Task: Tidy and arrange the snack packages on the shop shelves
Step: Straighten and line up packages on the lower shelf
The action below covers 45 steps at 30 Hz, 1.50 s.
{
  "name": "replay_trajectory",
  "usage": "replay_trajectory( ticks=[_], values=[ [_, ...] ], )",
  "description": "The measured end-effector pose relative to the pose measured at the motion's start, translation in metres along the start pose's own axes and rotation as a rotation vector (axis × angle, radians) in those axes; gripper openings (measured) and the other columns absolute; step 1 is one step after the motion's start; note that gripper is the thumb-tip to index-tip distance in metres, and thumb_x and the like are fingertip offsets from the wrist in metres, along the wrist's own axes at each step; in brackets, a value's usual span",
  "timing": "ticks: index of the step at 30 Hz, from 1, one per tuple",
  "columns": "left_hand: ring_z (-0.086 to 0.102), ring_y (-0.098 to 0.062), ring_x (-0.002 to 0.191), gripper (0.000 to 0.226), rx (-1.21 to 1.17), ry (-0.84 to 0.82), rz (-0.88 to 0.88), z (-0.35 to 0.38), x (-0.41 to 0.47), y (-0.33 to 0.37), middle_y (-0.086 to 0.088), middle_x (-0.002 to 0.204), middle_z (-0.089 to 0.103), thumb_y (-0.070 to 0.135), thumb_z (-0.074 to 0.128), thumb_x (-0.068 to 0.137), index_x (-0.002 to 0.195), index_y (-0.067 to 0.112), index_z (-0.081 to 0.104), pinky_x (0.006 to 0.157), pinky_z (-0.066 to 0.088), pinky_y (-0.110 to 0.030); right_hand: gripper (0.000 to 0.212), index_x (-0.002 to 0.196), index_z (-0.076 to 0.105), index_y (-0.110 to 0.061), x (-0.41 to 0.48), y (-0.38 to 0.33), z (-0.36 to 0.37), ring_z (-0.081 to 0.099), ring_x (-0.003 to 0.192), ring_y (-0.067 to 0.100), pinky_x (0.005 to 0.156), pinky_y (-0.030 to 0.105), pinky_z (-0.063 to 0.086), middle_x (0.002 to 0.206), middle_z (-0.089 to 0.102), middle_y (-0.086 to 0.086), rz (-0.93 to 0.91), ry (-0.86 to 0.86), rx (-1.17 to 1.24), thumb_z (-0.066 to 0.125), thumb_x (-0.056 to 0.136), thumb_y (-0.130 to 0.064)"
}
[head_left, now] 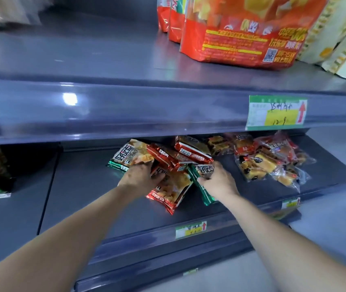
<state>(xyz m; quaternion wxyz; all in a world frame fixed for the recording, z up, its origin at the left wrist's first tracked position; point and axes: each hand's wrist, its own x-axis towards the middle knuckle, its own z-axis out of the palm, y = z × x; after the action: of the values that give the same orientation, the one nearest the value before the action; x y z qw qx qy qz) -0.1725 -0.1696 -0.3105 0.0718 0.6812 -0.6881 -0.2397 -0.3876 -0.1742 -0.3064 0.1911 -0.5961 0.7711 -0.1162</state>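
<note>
At the middle of the lower shelf (83, 186), the right grip (218, 181) pinches the edge of a green packet (204, 193), likely to lift it clear of the heap. Just left of it, the left grip (141, 175) lies on a red packet (169, 192); whether it clasps or only steadies it I cannot tell. Beyond both grips more packets (180, 154) overlap askew, unsorted. Farther right lie cake bags (260, 165); above, orange bags (241, 34) stand upright.
</note>
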Motion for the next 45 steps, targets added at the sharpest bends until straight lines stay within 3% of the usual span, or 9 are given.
replay_trajectory(
  ticks=[5, 10, 13, 20, 26, 28, 31, 37, 45],
  values=[
    [0.054, -0.033, 0.118, 0.104, -0.161, -0.078, -0.152, 0.003, 0.03, 0.028, -0.02, 0.127, 0.058, 0.084, 0.008, 0.073, 0.131, 0.007, 0.047, 0.098, 0.042, -0.041, 0.063, 0.12, 0.06, -0.031, 0.023, 0.02, 0.001, 0.046, 0.125, 0.027, 0.095, 0.036, 0.043, 0.131, 0.055, 0.0, 0.044, -0.047, -0.19, 0.054, 0.075, -0.075],
    [0.063, -0.028, 0.097, 0.085, -0.387, -0.031, -0.378, 0.008, 0.046, 0.047, -0.007, 0.09, 0.062, 0.083, 0.032, 0.079, 0.112, 0.01, 0.061, 0.085, 0.051, -0.032, 0.06, 0.115, 0.061, -0.03, 0.043, 0.029, -0.004, 0.054, 0.117, 0.019, 0.094, 0.031, 0.045, 0.129, 0.059, -0.006, 0.011, -0.209, 0.121, 0.064, 0.07, -0.07],
    [0.06, -0.031, 0.107, 0.095, -0.454, 0.027, -0.463, 0.015, 0.05, 0.041, -0.011, 0.109, 0.066, 0.087, 0.043, 0.062, 0.118, 0.012, 0.06, 0.101, 0.043, -0.041, 0.048, 0.113, 0.064, -0.031, 0.051, 0.03, -0.01, 0.056, 0.106, 0.013, 0.085, 0.025, 0.043, 0.122, 0.061, -0.009, -0.059, -0.272, 0.196, 0.071, 0.073, -0.058],
    [0.063, -0.027, 0.073, 0.021, -0.805, 0.189, -0.596, 0.005, 0.028, 0.012, -0.015, 0.088, 0.067, 0.02, 0.069, 0.086, 0.088, 0.001, 0.063, 0.069, 0.056, -0.036, 0.04, 0.104, 0.064, -0.028, 0.053, 0.033, 0.011, 0.059, 0.097, 0.014, 0.084, 0.032, 0.05, 0.102, 0.061, -0.008, -0.192, -0.454, 0.329, 0.083, 0.069, -0.035],
    [0.058, -0.016, 0.058, 0.025, -0.907, 0.337, -0.708, 0.004, 0.001, -0.019, -0.007, 0.073, 0.063, 0.011, 0.063, 0.088, 0.109, -0.002, 0.061, 0.036, 0.045, -0.018, 0.036, 0.098, 0.062, -0.012, 0.084, 0.029, 0.017, 0.062, 0.097, 0.029, 0.082, 0.037, 0.051, 0.102, 0.067, 0.006, -0.051, 0.09, 0.387, 0.068, 0.081, -0.042],
    [0.057, -0.015, 0.059, 0.035, -0.943, 0.365, -0.689, 0.007, 0.0, -0.022, -0.006, 0.076, 0.065, 0.014, 0.063, 0.089, 0.12, 0.0, 0.06, 0.034, 0.043, -0.016, 0.052, 0.11, 0.058, -0.011, 0.1, 0.028, 0.024, 0.059, 0.107, 0.032, 0.089, 0.042, 0.051, 0.114, 0.064, 0.008, 0.054, 0.025, 0.422, 0.064, 0.08, -0.052],
    [0.056, -0.015, 0.058, 0.02, -0.93, 0.41, -0.648, 0.01, 0.006, -0.02, -0.004, 0.074, 0.067, 0.029, 0.069, 0.086, 0.085, 0.008, 0.068, 0.052, 0.043, -0.023, 0.053, 0.11, 0.062, -0.01, 0.122, 0.025, 0.041, 0.065, 0.098, 0.034, 0.08, 0.043, 0.057, 0.11, 0.066, 0.01, 0.185, -0.124, 0.538, 0.058, 0.084, -0.055],
    [0.049, -0.009, 0.032, 0.03, -0.864, 0.435, -0.64, 0.013, 0.018, -0.018, 0.004, 0.038, 0.057, 0.02, 0.074, 0.083, 0.059, 0.009, 0.061, 0.038, 0.039, -0.018, 0.025, 0.068, 0.052, -0.014, 0.135, 0.005, 0.046, 0.052, 0.057, 0.017, 0.04, 0.025, 0.046, 0.081, 0.058, 0.008, 0.157, -0.206, 0.681, 0.069, 0.086, -0.012],
    [0.045, -0.015, 0.036, 0.009, -1.065, 0.491, -0.539, 0.003, 0.027, -0.017, -0.012, 0.058, 0.055, -0.007, 0.062, 0.086, 0.085, 0.0, 0.057, 0.037, 0.035, -0.021, 0.002, 0.084, 0.06, -0.008, 0.133, -0.021, 0.056, 0.057, 0.08, 0.024, 0.075, 0.034, 0.05, 0.086, 0.059, 0.004, -0.211, 0.099, 0.482, 0.061, 0.086, -0.007]
  ],
)
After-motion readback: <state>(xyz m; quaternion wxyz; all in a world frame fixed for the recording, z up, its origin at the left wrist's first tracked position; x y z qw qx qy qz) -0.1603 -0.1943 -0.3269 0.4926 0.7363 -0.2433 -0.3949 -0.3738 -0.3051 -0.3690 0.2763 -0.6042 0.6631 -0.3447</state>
